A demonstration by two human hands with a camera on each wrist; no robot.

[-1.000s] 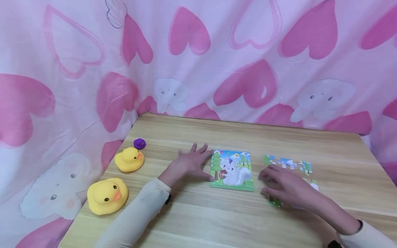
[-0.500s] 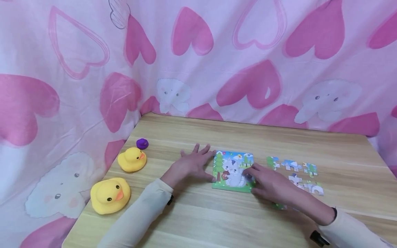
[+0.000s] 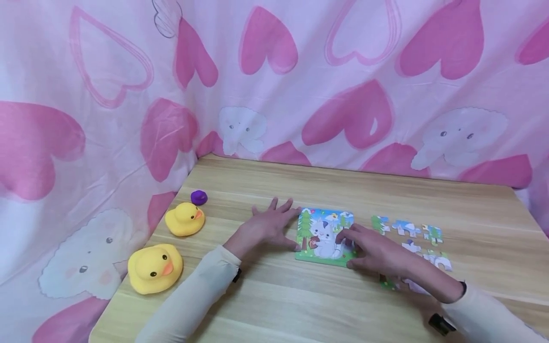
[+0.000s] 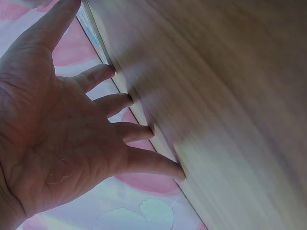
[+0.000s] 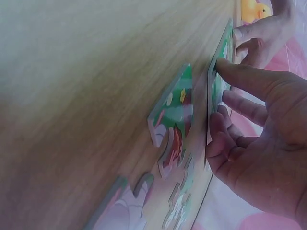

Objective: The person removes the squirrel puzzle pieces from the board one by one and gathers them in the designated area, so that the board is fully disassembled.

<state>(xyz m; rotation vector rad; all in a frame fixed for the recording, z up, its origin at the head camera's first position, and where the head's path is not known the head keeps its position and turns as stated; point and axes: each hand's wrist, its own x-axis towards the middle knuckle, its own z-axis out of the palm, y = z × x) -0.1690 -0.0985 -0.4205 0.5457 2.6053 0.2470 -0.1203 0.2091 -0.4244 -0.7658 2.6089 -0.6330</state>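
A square squirrel jigsaw puzzle (image 3: pixel 319 240) lies flat on the wooden table. My left hand (image 3: pixel 267 229) spreads beside its left side, with thumb and index fingertip at that edge. In the left wrist view, the left hand's (image 4: pixel 72 129) fingertips rest on the tabletop. Over the puzzle's right edge sits my right hand (image 3: pixel 383 252). The right wrist view shows the right hand's (image 5: pixel 268 143) thumb touching the puzzle (image 5: pixel 223 50) near a corner, index finger reaching onto its face, other fingers bent. Loose jigsaw pieces (image 3: pixel 406 227) lie to the right, some partly hidden by the right arm.
Two yellow rubber ducks (image 3: pixel 155 269) (image 3: pixel 185 219) and a small purple duck (image 3: pixel 199 197) line the table's left edge. A pink heart-patterned curtain (image 3: pixel 274 85) hangs behind and left of the table (image 3: pixel 274 305). Black wrist cameras (image 3: pixel 442 325) sit at the sleeves.
My right hand has moved left from the loose pieces onto the puzzle's right side, uncovering more pieces. The left hand stays at the puzzle's left edge. The view has shifted slightly.
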